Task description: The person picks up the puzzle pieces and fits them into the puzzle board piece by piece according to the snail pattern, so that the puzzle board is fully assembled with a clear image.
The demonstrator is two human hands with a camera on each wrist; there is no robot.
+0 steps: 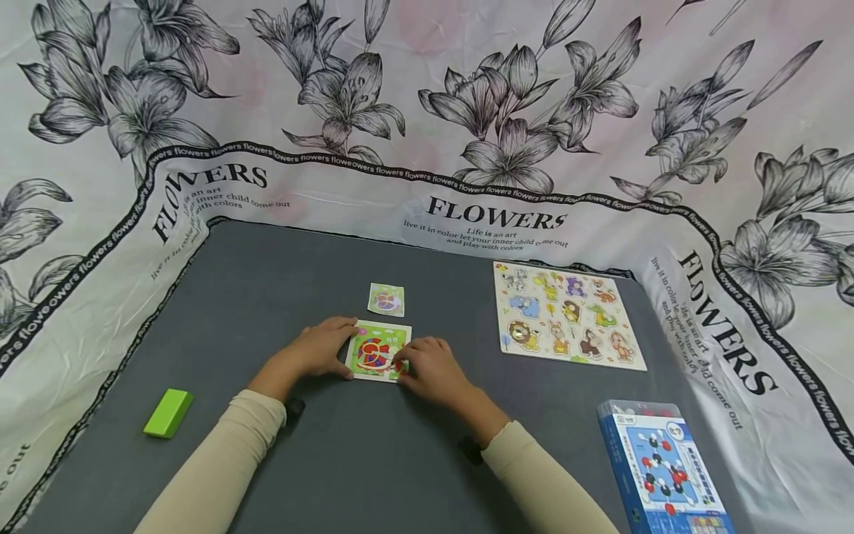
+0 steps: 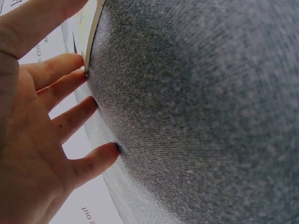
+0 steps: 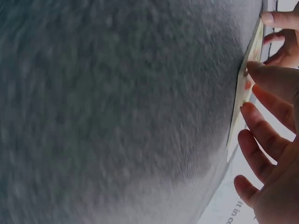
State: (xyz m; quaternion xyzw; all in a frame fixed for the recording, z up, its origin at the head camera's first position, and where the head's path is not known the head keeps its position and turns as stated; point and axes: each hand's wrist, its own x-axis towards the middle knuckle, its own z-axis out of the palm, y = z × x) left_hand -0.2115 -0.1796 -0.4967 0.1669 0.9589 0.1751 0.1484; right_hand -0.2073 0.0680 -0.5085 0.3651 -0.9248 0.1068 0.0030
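Note:
A small square puzzle board (image 1: 356, 369) with a green border and a red, rounded picture lies flat on the dark table. My left hand (image 1: 319, 350) holds it by the left side, thumb at the near corner and fingertips at the far one. In the left wrist view its outer fingers spread beside the pale board edge (image 2: 92, 39). At the right side, my right hand (image 1: 435, 371) pinches a small reddish puzzle piece (image 1: 396, 364) over the picture; the fingers largely hide it. Just behind the board lies a small picture card (image 1: 386, 300) with a similar design.
An animal puzzle board (image 1: 567, 315) lies at the back right. A blue molecule-model box (image 1: 667, 467) is at the front right, and a green block (image 1: 168, 413) at the left. Flower-printed cloth (image 1: 427, 133) rises behind the dark table (image 1: 373, 467).

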